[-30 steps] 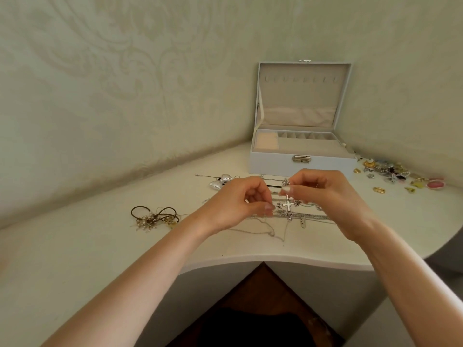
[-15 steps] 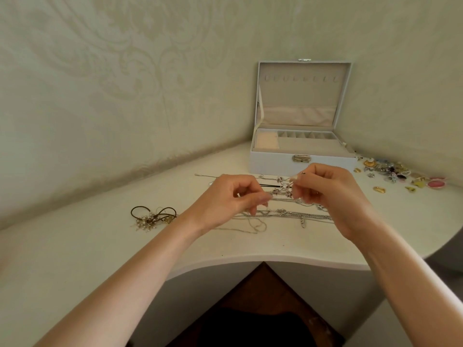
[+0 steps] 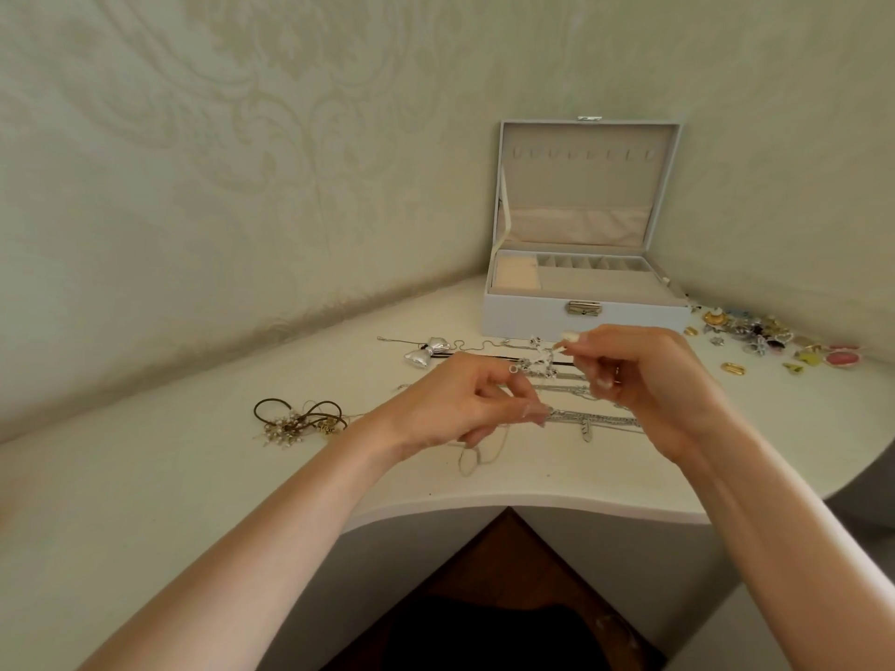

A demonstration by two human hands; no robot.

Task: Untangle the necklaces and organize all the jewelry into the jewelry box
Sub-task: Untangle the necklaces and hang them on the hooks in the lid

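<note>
A tangle of silver necklaces (image 3: 593,418) lies on the white table (image 3: 145,477) in front of me. My left hand (image 3: 455,409) and my right hand (image 3: 644,380) hover just above it, each pinching part of a thin silver chain with small charms (image 3: 535,365) stretched between them. A loop of fine chain (image 3: 479,455) hangs down under my left hand. The pale blue jewelry box (image 3: 581,317) stands open behind the tangle, lid upright, beige compartments showing. A silver bow pendant (image 3: 428,352) on a chain lies to the left of the box.
A brown cord necklace with pearl clusters (image 3: 300,421) lies at the left. A heap of small colourful earrings and brooches (image 3: 770,341) sits right of the box, by the wall. The table's front edge curves inward in front of me.
Both hands have lifted and moved toward the box, drawing the charm chain up off the tangle. The cross pendant seen between my fingers earlier is out of sight now.
</note>
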